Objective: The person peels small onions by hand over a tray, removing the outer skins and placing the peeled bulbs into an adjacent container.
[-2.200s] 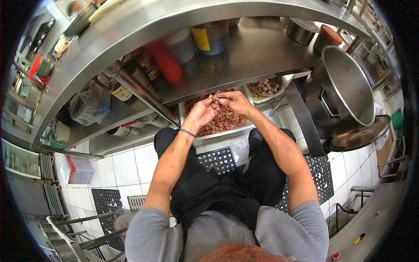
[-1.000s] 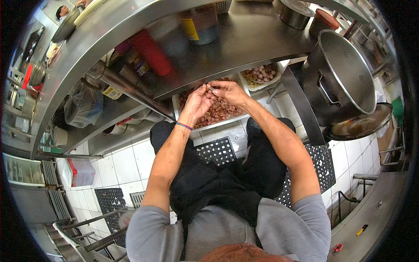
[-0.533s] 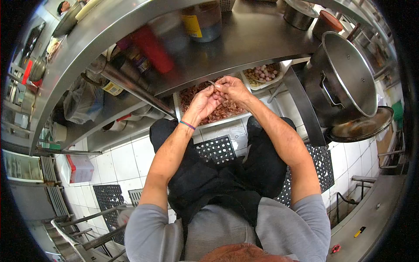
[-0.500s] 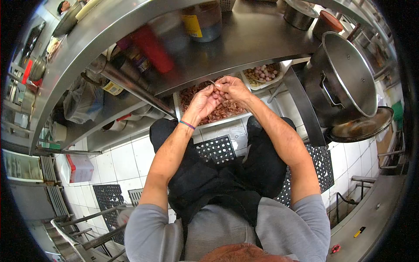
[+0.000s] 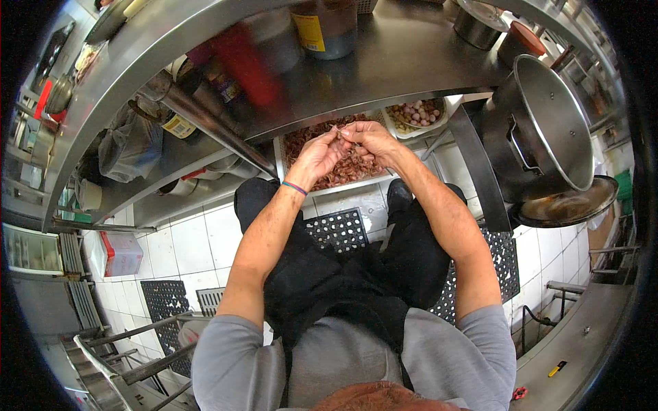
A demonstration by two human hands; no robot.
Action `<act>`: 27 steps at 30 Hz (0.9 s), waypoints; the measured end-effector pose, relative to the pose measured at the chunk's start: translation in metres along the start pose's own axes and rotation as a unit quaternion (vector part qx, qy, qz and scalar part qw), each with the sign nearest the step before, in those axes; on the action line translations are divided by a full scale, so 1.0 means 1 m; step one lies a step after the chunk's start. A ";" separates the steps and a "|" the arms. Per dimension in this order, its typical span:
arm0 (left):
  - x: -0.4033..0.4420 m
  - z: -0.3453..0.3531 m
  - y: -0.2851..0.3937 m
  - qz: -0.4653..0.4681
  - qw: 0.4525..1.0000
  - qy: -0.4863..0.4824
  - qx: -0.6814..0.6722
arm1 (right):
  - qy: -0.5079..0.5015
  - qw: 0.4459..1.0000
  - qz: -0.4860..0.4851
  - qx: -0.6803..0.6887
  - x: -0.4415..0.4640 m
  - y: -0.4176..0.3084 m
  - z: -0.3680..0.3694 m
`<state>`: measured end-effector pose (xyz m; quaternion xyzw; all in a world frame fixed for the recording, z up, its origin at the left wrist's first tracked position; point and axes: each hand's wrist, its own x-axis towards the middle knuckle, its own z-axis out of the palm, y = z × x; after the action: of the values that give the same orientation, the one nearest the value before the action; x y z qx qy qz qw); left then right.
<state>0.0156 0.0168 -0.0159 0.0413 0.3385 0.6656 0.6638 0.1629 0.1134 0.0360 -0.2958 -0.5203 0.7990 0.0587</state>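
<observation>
Near the upper middle of the frame, the left hand (image 5: pixel 322 159) and the right hand (image 5: pixel 372 140) meet fingertip to fingertip over a white tray (image 5: pixel 353 185) of reddish-brown pieces (image 5: pixel 356 168). Between them is a small piece (image 5: pixel 338 135), so covered that its shape cannot be told. The fingers of both hands look pinched on it, the left palm turned partly upward with the outer fingers loosely curled, the right thumb and forefinger closing from the other side.

For handling this well, a light pinch near the tips seems best, one hand steadying while the other makes the finer movements; squeezing hard could crush the piece or make it slip. Keeping both hands above the tray lets anything dropped land inside. The shelf (image 5: pixel 404 65) edge lies just beyond the fingertips, so low wrists would help avoid knocking it. A second container (image 5: pixel 410 132), holding round pinkish bulbs (image 5: pixel 417 113), sits just right of the tray.
</observation>
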 end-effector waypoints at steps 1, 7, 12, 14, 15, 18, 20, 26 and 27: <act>0.001 -0.001 0.000 0.006 1.000 -0.003 0.003 | -0.002 1.000 -0.003 0.003 0.000 0.000 0.000; 0.004 -0.010 -0.003 -0.023 1.000 -0.005 -0.008 | 0.059 0.998 -0.010 -0.003 0.006 0.002 -0.003; 0.011 -0.024 -0.003 -0.040 0.998 0.005 -0.040 | 0.121 0.992 -0.021 -0.041 0.018 0.010 -0.012; 0.006 -0.018 0.000 -0.027 0.998 0.047 -0.040 | 0.151 0.985 -0.015 -0.087 0.020 0.014 -0.013; 0.005 -0.017 0.001 -0.021 0.997 0.056 -0.045 | 0.166 0.979 -0.006 -0.118 0.019 0.013 -0.010; 0.004 -0.018 0.002 -0.004 0.995 0.076 -0.058 | 0.170 0.967 0.007 -0.189 0.031 0.024 -0.014; 0.008 -0.022 0.002 0.005 0.995 0.079 -0.064 | 0.152 0.964 -0.005 -0.219 0.040 0.033 -0.021; 0.018 -0.031 -0.002 0.041 0.993 0.092 -0.058 | 0.081 0.976 -0.039 -0.199 0.010 0.013 0.003; 0.017 -0.029 -0.002 0.037 0.992 0.095 -0.070 | 0.075 0.977 -0.042 -0.196 0.008 0.012 0.005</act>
<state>0.0004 0.0206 -0.0461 -0.0558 0.3510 0.7123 0.6053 0.1562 0.1069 0.0237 -0.3382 -0.6730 0.6538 0.0723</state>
